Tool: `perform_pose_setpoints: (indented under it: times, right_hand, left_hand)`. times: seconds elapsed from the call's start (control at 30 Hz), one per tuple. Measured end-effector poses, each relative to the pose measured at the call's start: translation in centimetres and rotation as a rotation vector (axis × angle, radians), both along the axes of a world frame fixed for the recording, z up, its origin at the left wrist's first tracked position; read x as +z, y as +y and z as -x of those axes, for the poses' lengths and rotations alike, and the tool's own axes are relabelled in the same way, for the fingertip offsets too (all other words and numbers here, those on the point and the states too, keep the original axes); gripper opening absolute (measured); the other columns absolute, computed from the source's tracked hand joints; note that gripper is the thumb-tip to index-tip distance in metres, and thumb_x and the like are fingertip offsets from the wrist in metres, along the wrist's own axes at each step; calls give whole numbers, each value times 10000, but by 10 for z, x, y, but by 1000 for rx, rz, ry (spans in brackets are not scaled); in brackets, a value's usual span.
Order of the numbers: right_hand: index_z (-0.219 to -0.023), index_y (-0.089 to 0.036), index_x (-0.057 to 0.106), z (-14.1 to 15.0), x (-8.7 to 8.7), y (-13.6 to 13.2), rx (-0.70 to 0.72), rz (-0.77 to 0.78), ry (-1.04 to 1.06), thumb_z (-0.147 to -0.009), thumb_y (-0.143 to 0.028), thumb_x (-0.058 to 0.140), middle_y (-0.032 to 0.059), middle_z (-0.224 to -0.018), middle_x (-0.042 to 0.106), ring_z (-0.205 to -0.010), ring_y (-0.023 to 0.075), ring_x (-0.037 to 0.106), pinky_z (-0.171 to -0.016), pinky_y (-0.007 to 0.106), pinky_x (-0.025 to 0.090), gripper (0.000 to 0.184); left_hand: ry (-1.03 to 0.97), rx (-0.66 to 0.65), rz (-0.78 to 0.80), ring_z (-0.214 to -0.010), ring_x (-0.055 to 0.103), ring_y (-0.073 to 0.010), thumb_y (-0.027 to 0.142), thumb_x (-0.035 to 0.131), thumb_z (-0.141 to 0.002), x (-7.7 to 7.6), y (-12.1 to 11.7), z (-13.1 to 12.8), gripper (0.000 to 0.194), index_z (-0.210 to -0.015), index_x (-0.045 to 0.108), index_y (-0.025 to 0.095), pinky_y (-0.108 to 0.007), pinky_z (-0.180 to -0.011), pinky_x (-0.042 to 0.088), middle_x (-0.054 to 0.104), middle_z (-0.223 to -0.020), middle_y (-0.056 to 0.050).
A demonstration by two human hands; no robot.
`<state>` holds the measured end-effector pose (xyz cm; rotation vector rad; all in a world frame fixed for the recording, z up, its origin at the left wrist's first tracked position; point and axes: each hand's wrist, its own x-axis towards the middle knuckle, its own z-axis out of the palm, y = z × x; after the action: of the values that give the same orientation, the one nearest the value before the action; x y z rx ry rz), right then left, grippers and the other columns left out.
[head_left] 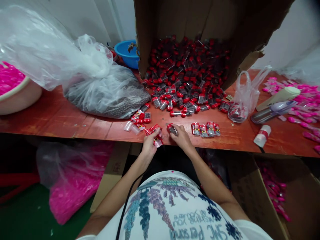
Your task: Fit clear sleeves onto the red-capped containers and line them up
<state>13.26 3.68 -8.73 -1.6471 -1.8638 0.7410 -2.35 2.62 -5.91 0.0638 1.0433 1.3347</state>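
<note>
Hands (183, 139) closed around red-capped container (172, 130) and red wrappers (155, 133); fingertips partly hidden.

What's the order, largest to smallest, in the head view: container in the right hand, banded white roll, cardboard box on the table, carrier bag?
1. Cardboard box
2. Carrier bag
3. White roll
4. Container, partly hidden by the right hand, judging by what shows

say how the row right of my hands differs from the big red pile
The row of packs lies side by side; the pile of containers is jumbled. The row has four packs; the pile has far more. The packs show printed fronts, while the pile's containers look clear with red ends. Both show red and dark grey.
</note>
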Motion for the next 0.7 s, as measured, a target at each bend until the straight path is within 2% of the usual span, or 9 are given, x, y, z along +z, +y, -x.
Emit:
perform_pose_setpoints:
  times: [0.1, 0.2, 0.33, 0.43, 0.53, 0.7]
  right_hand:
    - [-1300, -279, 481, -4, 5, -21, 2, -10, 294, -786, -244, 606, 44, -1077, 508, -843, 151, 579, -827, 315, 499, 530]
    - [-1331, -293, 450, 1, 18, -43, -1, -106, 407, -817, -244, 585, 43, -1068, 482, -848, 143, 569, -778, 281, 516, 534]
    - [-1345, -304, 441, 5, 27, -54, 36, -208, 332, -832, -225, 567, 47, -1044, 457, -907, 162, 558, -782, 284, 528, 534]
    - [-1350, -289, 443, 4, 23, -53, 77, -296, 204, -830, -183, 545, 65, -1063, 452, -955, 187, 551, -849, 328, 513, 540]
    - [-1360, -294, 435, 3, 19, -52, 102, -326, 118, -822, -159, 534, 73, -1064, 450, -957, 202, 556, -841, 342, 516, 564]
    - [-1335, -312, 471, -2, 24, -53, 109, -261, 260, -823, -162, 550, 47, -1049, 461, -961, 168, 559, -816, 283, 516, 539]
  left_hand:
    - [1, 22, -18, -520, 602, -122, 63, 752, -605, -4, 2, -1, 144, -713, 666, 105, -263, -545, 544, 666, -636, -18]
    - [33, 27, 1, -534, 619, -142, 77, 757, -597, -8, 4, -5, 155, -724, 673, 102, -271, -544, 539, 680, -648, -31]
    - [53, 12, -24, -565, 637, -150, 96, 778, -570, -8, 4, -14, 188, -729, 677, 103, -280, -593, 545, 697, -681, -40]
    - [64, 20, -50, -593, 647, -156, 110, 795, -544, -7, 2, -19, 222, -730, 673, 108, -275, -596, 541, 704, -700, -43]
    - [97, 28, -119, -579, 642, -149, 136, 809, -530, -5, 0, -21, 237, -719, 667, 117, -266, -593, 534, 698, -683, -30]
    - [202, 59, -217, -563, 636, -137, 178, 822, -528, -1, -5, -24, 263, -729, 660, 129, -269, -607, 532, 685, -677, -5]
